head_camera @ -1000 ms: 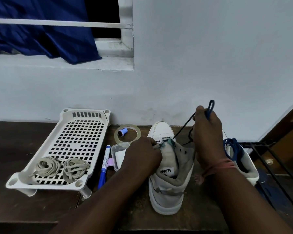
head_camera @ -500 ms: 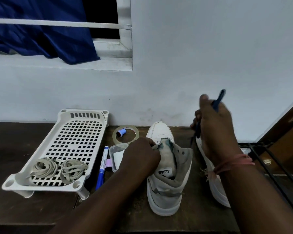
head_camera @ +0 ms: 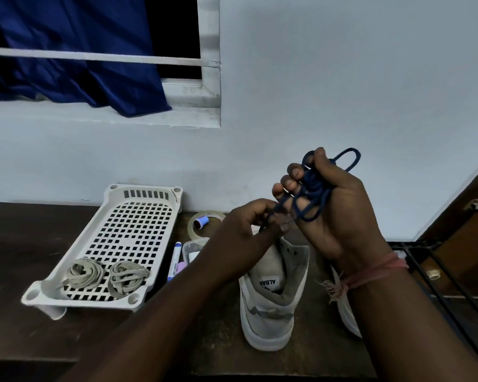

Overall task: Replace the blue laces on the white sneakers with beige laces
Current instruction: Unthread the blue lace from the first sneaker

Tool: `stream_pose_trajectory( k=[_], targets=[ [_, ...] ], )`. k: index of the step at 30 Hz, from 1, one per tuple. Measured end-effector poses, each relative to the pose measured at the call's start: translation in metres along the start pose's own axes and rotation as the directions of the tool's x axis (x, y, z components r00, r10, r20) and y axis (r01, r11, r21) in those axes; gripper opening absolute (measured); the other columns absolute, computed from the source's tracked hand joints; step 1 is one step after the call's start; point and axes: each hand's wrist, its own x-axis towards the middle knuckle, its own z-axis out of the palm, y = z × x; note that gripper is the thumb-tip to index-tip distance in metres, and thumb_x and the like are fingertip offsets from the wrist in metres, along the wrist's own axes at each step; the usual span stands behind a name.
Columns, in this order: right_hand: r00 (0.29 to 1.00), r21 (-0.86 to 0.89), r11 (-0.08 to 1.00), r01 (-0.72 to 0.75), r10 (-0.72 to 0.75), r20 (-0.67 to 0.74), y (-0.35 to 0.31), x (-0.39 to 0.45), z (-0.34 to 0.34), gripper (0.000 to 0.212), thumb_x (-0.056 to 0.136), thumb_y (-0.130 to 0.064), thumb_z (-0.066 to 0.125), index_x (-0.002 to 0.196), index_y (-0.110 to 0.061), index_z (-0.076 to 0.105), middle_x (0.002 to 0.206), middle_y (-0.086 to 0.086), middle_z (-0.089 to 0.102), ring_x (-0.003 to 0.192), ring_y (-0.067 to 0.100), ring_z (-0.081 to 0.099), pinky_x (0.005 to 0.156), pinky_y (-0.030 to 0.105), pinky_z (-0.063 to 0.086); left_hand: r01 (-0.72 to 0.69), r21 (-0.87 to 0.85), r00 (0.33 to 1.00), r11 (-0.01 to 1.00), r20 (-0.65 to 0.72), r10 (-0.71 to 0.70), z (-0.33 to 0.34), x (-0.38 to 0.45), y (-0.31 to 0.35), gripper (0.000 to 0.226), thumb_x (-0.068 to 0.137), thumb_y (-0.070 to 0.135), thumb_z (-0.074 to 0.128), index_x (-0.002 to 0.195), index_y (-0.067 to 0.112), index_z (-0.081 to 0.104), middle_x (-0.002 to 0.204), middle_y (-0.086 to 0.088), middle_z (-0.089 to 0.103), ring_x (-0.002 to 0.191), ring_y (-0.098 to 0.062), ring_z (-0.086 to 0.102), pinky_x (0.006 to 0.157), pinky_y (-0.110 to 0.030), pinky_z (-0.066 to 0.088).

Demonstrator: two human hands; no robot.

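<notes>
Dark wooden table (head_camera: 25,244) against a pale wall (head_camera: 342,78); window (head_camera: 209,51) with blue curtain (head_camera: 75,56) far left; dark wire rack (head_camera: 439,271) at the right edge.

Right hand (head_camera: 334,205) raised above the table, fingers curled round a bundled blue lace (head_camera: 312,188); one loop pokes out above the hand; a strand runs down-left to the left hand (head_camera: 246,230); left fingertips pinched together on that strand, just above the sneaker (head_camera: 271,299); pink thread band (head_camera: 375,271) on the right wrist.

Sneaker stands upright near centre, heel toward the camera, tongue label visible; eyelets that show carry no lace; toe end hidden behind the left hand. Second sneaker (head_camera: 345,307) just right of it, mostly hidden behind the right forearm; cannot tell whether it is laced.

White perforated tray (head_camera: 138,213) at left, upturned on short legs; two coiled beige laces (head_camera: 108,274) lie side by side on its near end, untouched. Between tray and sneaker: blue marker (head_camera: 174,260), small clear box (head_camera: 192,249), tape roll (head_camera: 204,219) farther back with a small blue spool (head_camera: 199,224) inside its ring.
</notes>
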Motion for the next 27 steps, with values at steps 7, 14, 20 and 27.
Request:
stream_pose_trajectory(
  k=[7, 14, 20, 27],
  targets=[
    [0.937, -0.883, 0.469, 0.025, -0.320, -0.143, 0.000, -0.006, -0.030, 0.025, 0.098, -0.036, 0.063, 0.088, -0.014, 0.062, 0.083, 0.010, 0.068, 0.071, 0.020, 0.061, 0.068, 0.037, 0.050, 0.303, -0.385, 0.953, 0.871, 0.104, -0.286, -0.031, -0.017, 0.006, 0.037, 0.110, 0.029, 0.043, 0.093, 0.008, 0.068, 0.060, 0.001, 0.039, 0.051, -0.012, 0.025, 0.053, -0.027, 0.018],
    [0.970, -0.968, -0.109, -0.225, -0.121, -0.212, 0.014, -0.024, -0.023, 0.083, 0.077, -0.052, 0.079, 0.148, -0.032, 0.039, 0.143, 0.000, 0.049, 0.137, 0.027, 0.042, 0.113, 0.048, 0.036, 0.429, -0.658, 0.886, 0.619, 0.175, -0.429, -0.044, -0.039, 0.024, 0.035, 0.106, 0.026, 0.035, 0.090, 0.006, 0.060, 0.058, 0.002, 0.034, 0.041, -0.007, 0.023, 0.042, -0.020, 0.018],
    [0.882, -0.893, -0.057, 0.447, -0.138, 0.450, 0.040, -0.055, -0.003, 0.036, 0.095, -0.021, 0.047, 0.127, -0.024, 0.064, 0.136, -0.003, 0.060, 0.131, 0.014, 0.047, 0.115, 0.033, 0.035, 0.340, -0.410, 0.940, 0.847, 0.129, -0.315, -0.040, -0.069, 0.031, 0.030, 0.106, 0.016, 0.045, 0.097, -0.001, 0.069, 0.067, -0.004, 0.061, 0.060, -0.016, 0.054, 0.058, -0.025, 0.047],
    [0.915, -0.912, 0.124, 0.390, -0.166, 0.369, 0.053, -0.071, -0.010, 0.016, 0.102, -0.019, 0.045, 0.089, -0.022, 0.054, 0.083, -0.006, 0.057, 0.082, 0.017, 0.055, 0.076, 0.040, 0.047, 0.331, -0.679, 0.941, 0.655, 0.287, -0.179, -0.040, -0.092, 0.031, 0.026, 0.102, 0.011, 0.049, 0.111, -0.001, 0.071, 0.088, -0.010, 0.070, 0.073, -0.015, 0.066, 0.070, -0.026, 0.056]
  ],
)
